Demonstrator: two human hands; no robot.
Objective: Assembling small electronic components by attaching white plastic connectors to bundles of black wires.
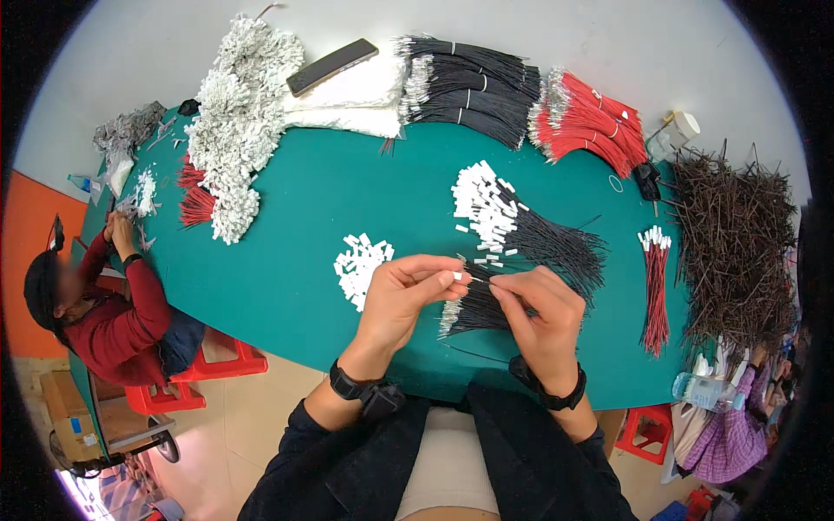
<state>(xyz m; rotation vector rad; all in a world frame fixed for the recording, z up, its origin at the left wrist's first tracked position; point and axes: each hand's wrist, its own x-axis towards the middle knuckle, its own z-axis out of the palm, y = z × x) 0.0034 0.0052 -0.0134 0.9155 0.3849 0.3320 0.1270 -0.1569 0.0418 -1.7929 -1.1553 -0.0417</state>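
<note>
My left hand [391,300] is closed in a pinch on a small white connector housing [457,275]. Facing it, my right hand [546,311] pinches a thin black wire, its metal tip pointing at the housing. Whether the tip is inside the housing is too small to tell. Beneath my hands lies a bunch of black wires [476,311] with bare silver ends. Loose white housings [354,265] are piled beside my left hand. Beyond my right hand, black wires [556,247] fan out with white housings on their ends.
Tied black wire bundles [478,91] and red wire bundles [591,126] line the table's back. A white connector heap [239,122] stands left of plastic bags [347,117]. On the right are red wires [657,295] and a brown tangle [738,247]. A person [113,313] sits at left.
</note>
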